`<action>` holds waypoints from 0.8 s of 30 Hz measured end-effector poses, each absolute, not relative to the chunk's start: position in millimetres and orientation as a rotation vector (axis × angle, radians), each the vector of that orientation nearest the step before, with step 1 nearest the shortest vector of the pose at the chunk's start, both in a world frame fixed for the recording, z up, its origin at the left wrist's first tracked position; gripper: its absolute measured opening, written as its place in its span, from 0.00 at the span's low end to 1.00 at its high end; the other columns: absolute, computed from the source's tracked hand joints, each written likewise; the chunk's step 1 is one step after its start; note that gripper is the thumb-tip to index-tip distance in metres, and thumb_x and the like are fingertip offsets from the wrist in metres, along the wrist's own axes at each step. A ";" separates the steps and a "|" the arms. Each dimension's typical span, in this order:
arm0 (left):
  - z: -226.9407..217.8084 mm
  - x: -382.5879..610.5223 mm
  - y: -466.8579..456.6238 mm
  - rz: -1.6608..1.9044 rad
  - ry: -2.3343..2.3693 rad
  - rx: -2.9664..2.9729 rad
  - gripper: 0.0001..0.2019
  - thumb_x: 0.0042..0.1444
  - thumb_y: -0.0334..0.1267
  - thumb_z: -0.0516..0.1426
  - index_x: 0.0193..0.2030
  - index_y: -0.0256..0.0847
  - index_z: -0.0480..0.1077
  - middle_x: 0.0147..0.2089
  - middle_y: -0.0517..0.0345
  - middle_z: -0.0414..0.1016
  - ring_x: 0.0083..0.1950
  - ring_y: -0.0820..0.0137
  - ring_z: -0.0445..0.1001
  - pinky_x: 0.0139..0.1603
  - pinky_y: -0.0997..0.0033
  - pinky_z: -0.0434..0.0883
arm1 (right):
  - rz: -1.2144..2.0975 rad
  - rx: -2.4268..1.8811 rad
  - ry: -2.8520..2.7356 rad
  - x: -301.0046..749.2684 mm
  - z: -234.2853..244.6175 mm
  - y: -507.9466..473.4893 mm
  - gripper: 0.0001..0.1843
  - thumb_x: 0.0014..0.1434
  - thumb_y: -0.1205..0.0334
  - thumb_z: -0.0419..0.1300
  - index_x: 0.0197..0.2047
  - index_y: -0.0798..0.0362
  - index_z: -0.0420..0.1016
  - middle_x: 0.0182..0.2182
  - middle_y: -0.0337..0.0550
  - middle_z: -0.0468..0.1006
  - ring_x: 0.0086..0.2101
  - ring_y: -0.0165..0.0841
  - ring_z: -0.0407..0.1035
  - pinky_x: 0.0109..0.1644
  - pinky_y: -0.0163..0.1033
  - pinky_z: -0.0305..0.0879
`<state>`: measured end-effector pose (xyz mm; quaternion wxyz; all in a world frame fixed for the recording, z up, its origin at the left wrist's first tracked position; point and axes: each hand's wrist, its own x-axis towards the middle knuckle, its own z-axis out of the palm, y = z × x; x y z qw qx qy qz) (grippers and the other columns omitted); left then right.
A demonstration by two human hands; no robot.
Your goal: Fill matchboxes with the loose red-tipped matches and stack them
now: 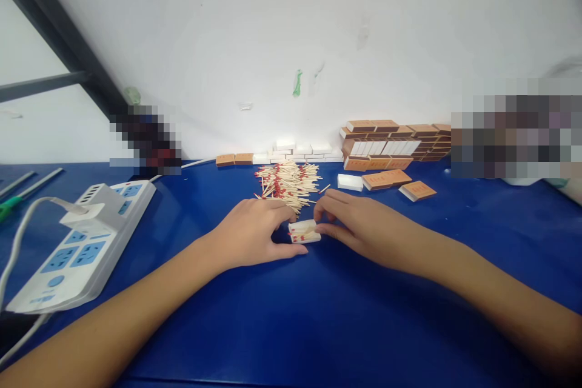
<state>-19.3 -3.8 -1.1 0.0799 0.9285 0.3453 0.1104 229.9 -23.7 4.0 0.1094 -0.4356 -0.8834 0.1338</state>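
Observation:
A small white matchbox tray (313,239) lies on the blue table with a few red-tipped matches (300,234) in it. My left hand (254,231) holds the tray from the left, its thumb along the near side and its fingers at the far side. At the tray's right end my right hand (348,218) is closed in a pinch, with pale matchsticks reaching to its fingertips. How many sticks it grips is hidden. Just beyond both hands spreads a heap of loose matches (291,185), their red heads pointing various ways.
White empty trays (302,150) are stacked along the wall. Orange-brown matchboxes (386,145) form a pile at the back right. A lone white tray (350,182) and several matchboxes (417,190) lie before it. On the left rests a power strip (82,248) with a plugged-in cable.

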 end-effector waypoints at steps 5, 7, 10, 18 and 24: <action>9.6 -22.5 -3.4 0.346 1.054 2.754 0.17 0.62 0.54 0.59 0.40 0.41 0.72 0.30 0.61 0.73 0.28 0.70 0.69 0.31 0.68 0.60 | 0.448 -1.280 -2.562 239.9 5.8 -21.3 0.09 0.71 0.55 0.56 0.41 0.49 0.72 0.38 0.42 0.79 0.35 0.36 0.71 0.36 0.40 0.61; 11.4 -22.9 -3.9 0.346 1.018 2.739 0.11 0.62 0.47 0.58 0.39 0.41 0.73 0.28 0.63 0.71 0.27 0.71 0.67 0.31 0.68 0.60 | 0.480 -1.244 -2.571 239.0 3.6 -21.4 0.09 0.71 0.56 0.56 0.39 0.49 0.72 0.37 0.42 0.79 0.35 0.35 0.71 0.37 0.40 0.61; 10.1 -22.3 -5.0 0.352 0.953 2.712 0.05 0.60 0.38 0.57 0.36 0.42 0.72 0.26 0.64 0.68 0.26 0.73 0.65 0.31 0.69 0.61 | 0.514 -1.208 -2.588 234.6 -0.1 -22.1 0.09 0.72 0.59 0.54 0.39 0.49 0.71 0.38 0.43 0.78 0.35 0.35 0.70 0.38 0.40 0.62; 3.8 -20.0 -4.3 0.374 0.938 2.664 0.05 0.61 0.34 0.56 0.35 0.42 0.73 0.24 0.66 0.65 0.25 0.74 0.62 0.29 0.70 0.57 | 0.519 -1.189 -2.585 226.5 -0.6 -24.2 0.08 0.72 0.61 0.54 0.40 0.50 0.71 0.40 0.44 0.78 0.36 0.35 0.70 0.39 0.40 0.62; 3.1 -18.8 -3.7 0.393 0.956 2.633 0.05 0.63 0.36 0.57 0.38 0.42 0.74 0.25 0.66 0.65 0.25 0.75 0.63 0.30 0.71 0.58 | 0.521 -1.153 -2.587 225.9 -2.2 -24.9 0.12 0.73 0.59 0.53 0.39 0.51 0.75 0.39 0.44 0.77 0.36 0.34 0.70 0.39 0.39 0.63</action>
